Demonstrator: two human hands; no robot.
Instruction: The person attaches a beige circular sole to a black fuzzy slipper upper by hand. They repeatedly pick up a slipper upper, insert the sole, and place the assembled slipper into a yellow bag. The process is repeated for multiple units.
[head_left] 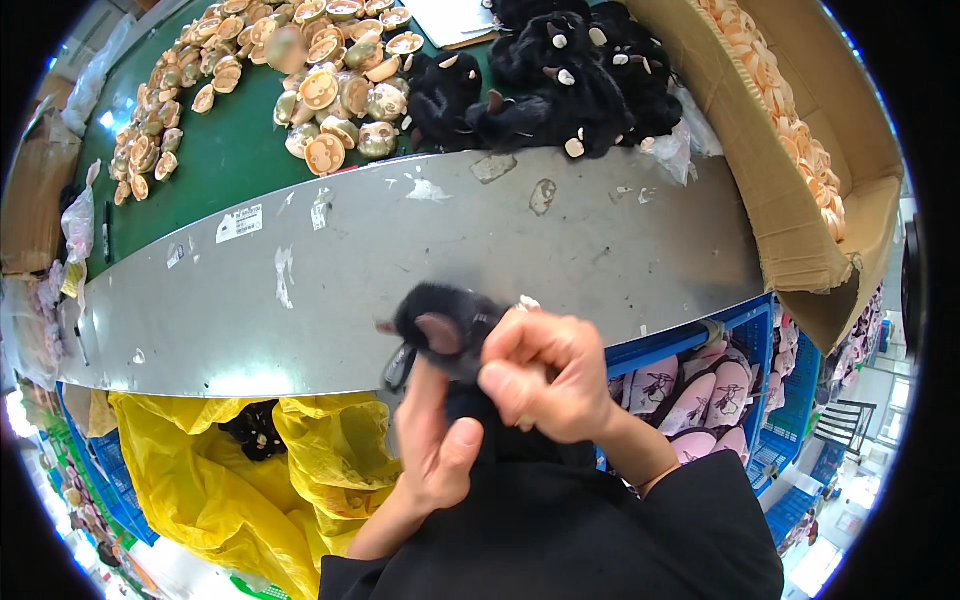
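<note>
A black plush toy piece (450, 318) with pinkish-brown inner ears is held up in front of me, over the front edge of the grey metal worktop (350, 290). My left hand (438, 450) is closed on its underside; the fingertips vanish behind the plush and the thumb stands apart. Curled in a pinch at the right side of the plush, my right hand (550, 375) hides what lies between its fingertips. A small pale bit (528, 303) shows just above the right knuckles. The plush and left fingers are somewhat blurred.
On the green surface (240, 150) lie heaps of tan molded face pieces (320, 90). Black plush pieces (570, 80) are piled beside them. A cardboard box (800, 220) of peach parts stands right. Below are a yellow bag (200, 490) and a blue crate (765, 350) with pink printed pieces (690, 405).
</note>
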